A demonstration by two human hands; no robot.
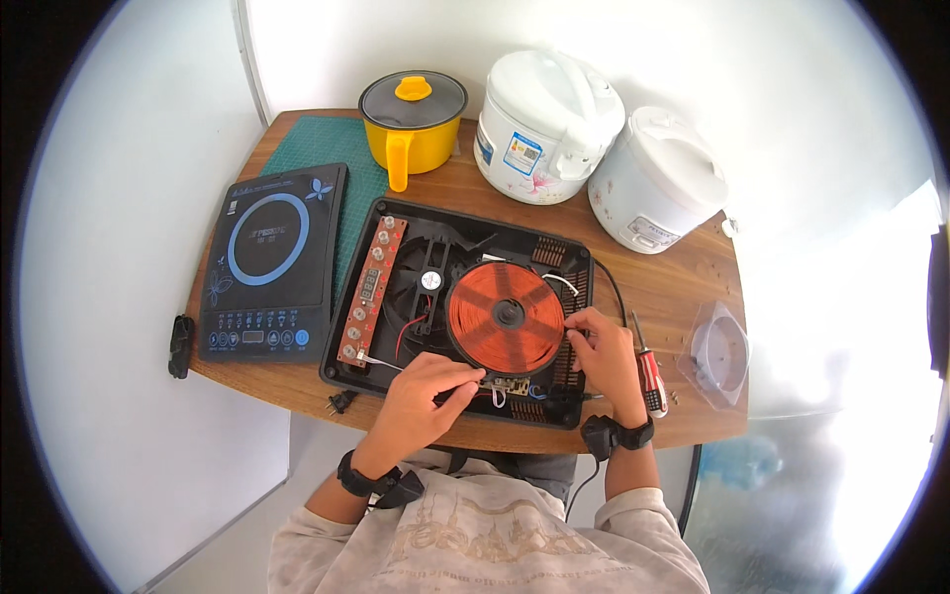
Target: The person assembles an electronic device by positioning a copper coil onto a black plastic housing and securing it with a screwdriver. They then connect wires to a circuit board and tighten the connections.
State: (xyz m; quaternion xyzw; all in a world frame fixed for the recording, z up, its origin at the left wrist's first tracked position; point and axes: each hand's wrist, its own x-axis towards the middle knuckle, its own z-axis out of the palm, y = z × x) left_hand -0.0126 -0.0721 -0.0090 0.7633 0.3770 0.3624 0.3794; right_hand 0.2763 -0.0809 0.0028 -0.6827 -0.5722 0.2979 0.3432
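Note:
An opened induction cooker base (348, 297), a black plastic tray, lies in front of me. A round copper induction coil (485, 327) with a dark centre sits in its right half, over a circuit board (510, 385). My left hand (426, 396) is closed, its fingertips at the coil's lower left rim. My right hand (604, 358) pinches the coil's right rim between thumb and fingers. Left of the coil is a black cooling fan (429, 281). A red-brown control board (370, 292) with a small display runs along the left side.
The cooker's black top panel (267, 262) lies at the left on a green mat (315, 141). A yellow pot (416, 139) and two white rice cookers (542, 129) (657, 180) stand behind. At the right are a screwdriver (651, 376), small screws and a clear plastic tray (717, 351).

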